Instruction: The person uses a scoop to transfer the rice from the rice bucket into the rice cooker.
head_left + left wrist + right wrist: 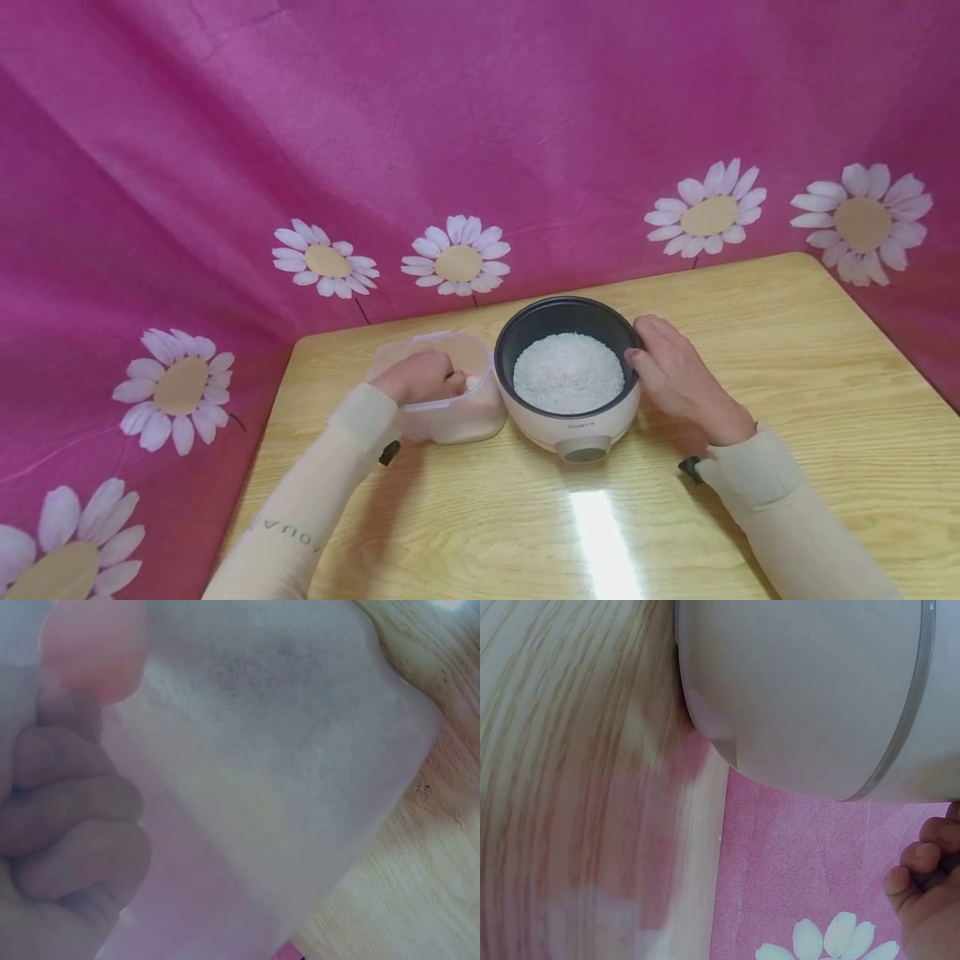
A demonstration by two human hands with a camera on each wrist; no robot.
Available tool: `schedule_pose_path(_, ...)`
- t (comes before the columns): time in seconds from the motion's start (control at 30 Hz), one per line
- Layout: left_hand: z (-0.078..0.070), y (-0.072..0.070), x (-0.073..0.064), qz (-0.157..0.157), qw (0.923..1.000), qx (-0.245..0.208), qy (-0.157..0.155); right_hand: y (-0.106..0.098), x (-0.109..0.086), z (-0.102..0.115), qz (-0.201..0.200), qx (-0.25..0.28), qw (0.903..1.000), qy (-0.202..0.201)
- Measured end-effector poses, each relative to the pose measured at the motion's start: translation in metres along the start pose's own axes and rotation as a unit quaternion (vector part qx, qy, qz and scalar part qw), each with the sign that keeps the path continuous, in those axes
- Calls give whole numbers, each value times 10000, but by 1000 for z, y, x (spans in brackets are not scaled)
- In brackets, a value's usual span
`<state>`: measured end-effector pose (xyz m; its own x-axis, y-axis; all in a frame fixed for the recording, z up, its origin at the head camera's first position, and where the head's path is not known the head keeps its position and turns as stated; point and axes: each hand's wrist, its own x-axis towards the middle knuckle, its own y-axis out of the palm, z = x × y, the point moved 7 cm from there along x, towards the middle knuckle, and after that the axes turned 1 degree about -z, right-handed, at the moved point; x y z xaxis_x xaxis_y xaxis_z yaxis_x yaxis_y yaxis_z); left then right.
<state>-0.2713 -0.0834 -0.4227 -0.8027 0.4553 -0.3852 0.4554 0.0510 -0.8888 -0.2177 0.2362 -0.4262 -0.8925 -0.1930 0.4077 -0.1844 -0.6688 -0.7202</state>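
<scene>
A white electric cooking pot with a dark inner wall stands on the table, a mound of white rice inside it. My right hand grips the pot's right rim, the thumb over the edge; in the right wrist view its curled fingers are beside the pot's pale outer wall. Left of the pot is a translucent plastic container with rice low inside. My left hand reaches into it with curled fingers, holding a pink scoop, mostly hidden in the head view.
The light wooden table extends to both sides and in front. A magenta cloth with large white daisies hangs behind and at the left. The container and the pot stand side by side, the pot's knob facing me.
</scene>
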Motion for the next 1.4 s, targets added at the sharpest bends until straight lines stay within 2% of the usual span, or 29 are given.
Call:
schedule_pose_path(0.27,2,-7,-4,-202,9997,88,125,1,1,2,-62,10,10000,-69)
schedule_pose_path(0.53,2,-18,-11,-704,9971,138,235,-1,0,1,-73,-34,10000,-5)
schedule_pose_path(0.7,3,-25,-16,-875,9959,205,144,-1,0,1,-81,-23,10000,36)
schedule_pose_path(0.83,5,-29,-20,-934,9954,200,106,0,0,2,-129,-52,9999,-45)
schedule_pose_path(1.1,8,-34,-28,-958,9953,-155,66,0,1,3,-198,-50,9997,-138)
schedule_pose_path(1.4,13,-39,-36,-1127,9932,-258,159,0,1,4,-192,-25,9997,-148)
